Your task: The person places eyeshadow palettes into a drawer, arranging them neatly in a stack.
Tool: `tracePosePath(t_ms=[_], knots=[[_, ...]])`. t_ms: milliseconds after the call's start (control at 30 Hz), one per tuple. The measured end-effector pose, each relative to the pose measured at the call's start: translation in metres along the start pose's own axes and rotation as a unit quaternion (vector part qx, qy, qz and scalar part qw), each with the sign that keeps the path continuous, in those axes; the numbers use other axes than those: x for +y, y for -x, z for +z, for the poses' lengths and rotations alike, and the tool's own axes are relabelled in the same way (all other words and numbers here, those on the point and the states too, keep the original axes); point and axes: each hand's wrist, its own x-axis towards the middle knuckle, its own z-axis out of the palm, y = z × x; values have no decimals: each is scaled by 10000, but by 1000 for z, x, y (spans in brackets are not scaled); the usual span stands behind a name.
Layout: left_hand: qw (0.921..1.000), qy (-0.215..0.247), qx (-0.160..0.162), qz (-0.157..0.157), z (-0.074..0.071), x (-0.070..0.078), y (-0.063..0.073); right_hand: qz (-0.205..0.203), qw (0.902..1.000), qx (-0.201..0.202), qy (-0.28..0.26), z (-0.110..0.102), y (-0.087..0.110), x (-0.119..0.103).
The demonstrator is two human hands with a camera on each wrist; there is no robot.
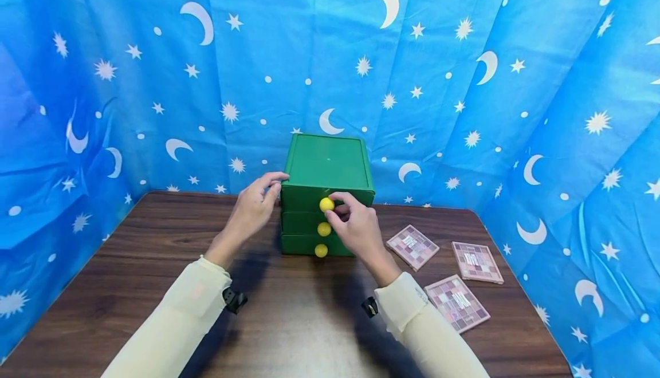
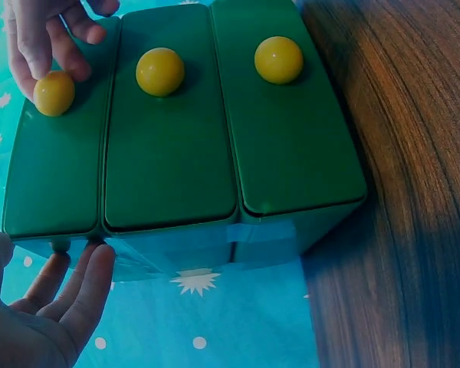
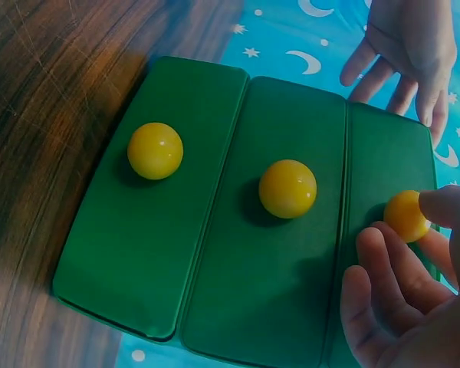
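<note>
A green box of three stacked drawers stands at the back of the table, each drawer front bearing a round yellow knob. My right hand pinches the top knob between thumb and fingers. Below it are the middle knob and the bottom knob, both untouched. My left hand rests its fingertips against the box's left side near the top front corner, fingers fairly straight. In the left wrist view all three drawer fronts sit flush in the box.
Three pinkish square palettes lie on the table to the right: one near the box, one farther right and one closer to me. A blue curtain with moons and stars hangs behind the wooden table.
</note>
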Motion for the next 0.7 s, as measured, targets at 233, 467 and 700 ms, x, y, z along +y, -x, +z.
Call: tracePosePath(t_ms=[233,467,700], knots=[[9999,-7,-102,-75,-3,2,-1,34,10000,32,-3,3,-1,0],[9994,98,-284,-165,-6,0,-1,-103,9999,3,13,0,7,-3],[9992,175,-308,-204,-6,2,-1,-392,9990,-201,-40,-13,30,-10]])
